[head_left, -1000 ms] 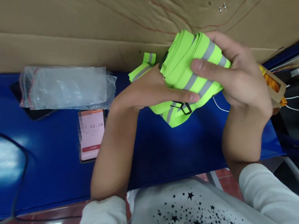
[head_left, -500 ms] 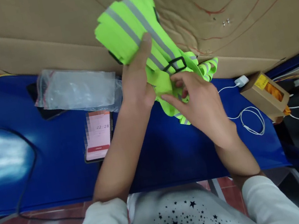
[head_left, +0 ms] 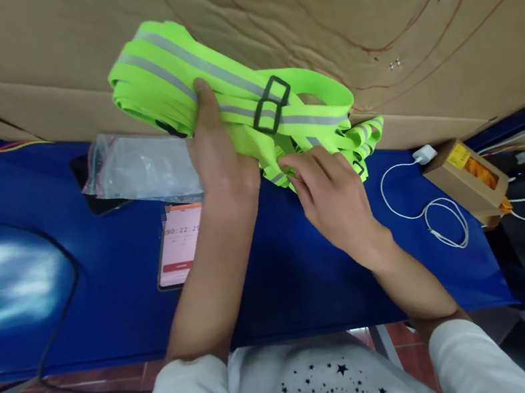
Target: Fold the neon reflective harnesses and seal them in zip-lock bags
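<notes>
Head view: blue table, from nine to three o'clock;
Left hand: wrapped round folded yellow-green straps, thumb on top;
Right hand: fingers narrowed at the straps' lower edge; whether they pinch, cannot tell;
Straps: twelve o'clock, held above the table;
Plastic bag: ten o'clock;
Box: three o'clock.

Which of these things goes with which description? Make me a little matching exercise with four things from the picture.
1. Neon straps
2. Phone
3. Plastic bag
4. Cardboard box

A. See-through, lying partly over something dark
B. Brown, with a yellow label
C. Held in the left hand
D. Lit up, showing digits

Pairs: 1-C; 2-D; 3-A; 4-B
</notes>
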Demonstrator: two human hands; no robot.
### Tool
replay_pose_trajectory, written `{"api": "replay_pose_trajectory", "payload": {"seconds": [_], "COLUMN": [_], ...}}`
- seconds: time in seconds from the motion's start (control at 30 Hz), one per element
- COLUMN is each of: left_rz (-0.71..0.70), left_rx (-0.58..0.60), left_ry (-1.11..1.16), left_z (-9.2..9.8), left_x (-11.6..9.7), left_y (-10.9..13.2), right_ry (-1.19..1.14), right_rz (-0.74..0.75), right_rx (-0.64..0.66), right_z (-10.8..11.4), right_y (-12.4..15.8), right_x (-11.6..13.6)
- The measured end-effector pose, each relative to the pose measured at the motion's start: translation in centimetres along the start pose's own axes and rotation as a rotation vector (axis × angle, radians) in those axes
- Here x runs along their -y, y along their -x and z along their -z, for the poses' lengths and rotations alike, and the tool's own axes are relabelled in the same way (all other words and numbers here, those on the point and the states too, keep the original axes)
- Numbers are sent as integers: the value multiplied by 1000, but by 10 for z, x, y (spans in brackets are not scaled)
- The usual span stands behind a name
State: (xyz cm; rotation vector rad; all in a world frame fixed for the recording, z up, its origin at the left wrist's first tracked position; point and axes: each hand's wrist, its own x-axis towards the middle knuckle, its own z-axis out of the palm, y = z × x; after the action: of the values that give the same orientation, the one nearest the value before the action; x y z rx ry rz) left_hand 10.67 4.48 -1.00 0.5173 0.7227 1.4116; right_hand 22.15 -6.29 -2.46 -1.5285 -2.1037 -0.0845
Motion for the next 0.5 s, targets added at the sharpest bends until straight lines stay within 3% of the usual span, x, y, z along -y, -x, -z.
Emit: {"api": "replay_pose_trajectory", "payload": {"seconds": [0.07,0.13,0.23,0.33,0.5], "left_rz": [-107,-63,-7,-69,-225], "left_rx": [-51,-35,17,63,206], "left_ry": [125,142,85,69,84], "left_z": [0,1,1,-3,-9], "left_x": [-5,-9,-15,-21,-22], "left_y": [1,3,8,12,26], "right_ry": [84,107,-12,-141,185], "right_rz": [65,90,111,58,-24], "right_rx": [-9,-6,85,142,170], "right_z": [-3,-4,1,14,25], "right_y": [4,7,12,12,6], "right_x": [9,16,21,17,5]}}
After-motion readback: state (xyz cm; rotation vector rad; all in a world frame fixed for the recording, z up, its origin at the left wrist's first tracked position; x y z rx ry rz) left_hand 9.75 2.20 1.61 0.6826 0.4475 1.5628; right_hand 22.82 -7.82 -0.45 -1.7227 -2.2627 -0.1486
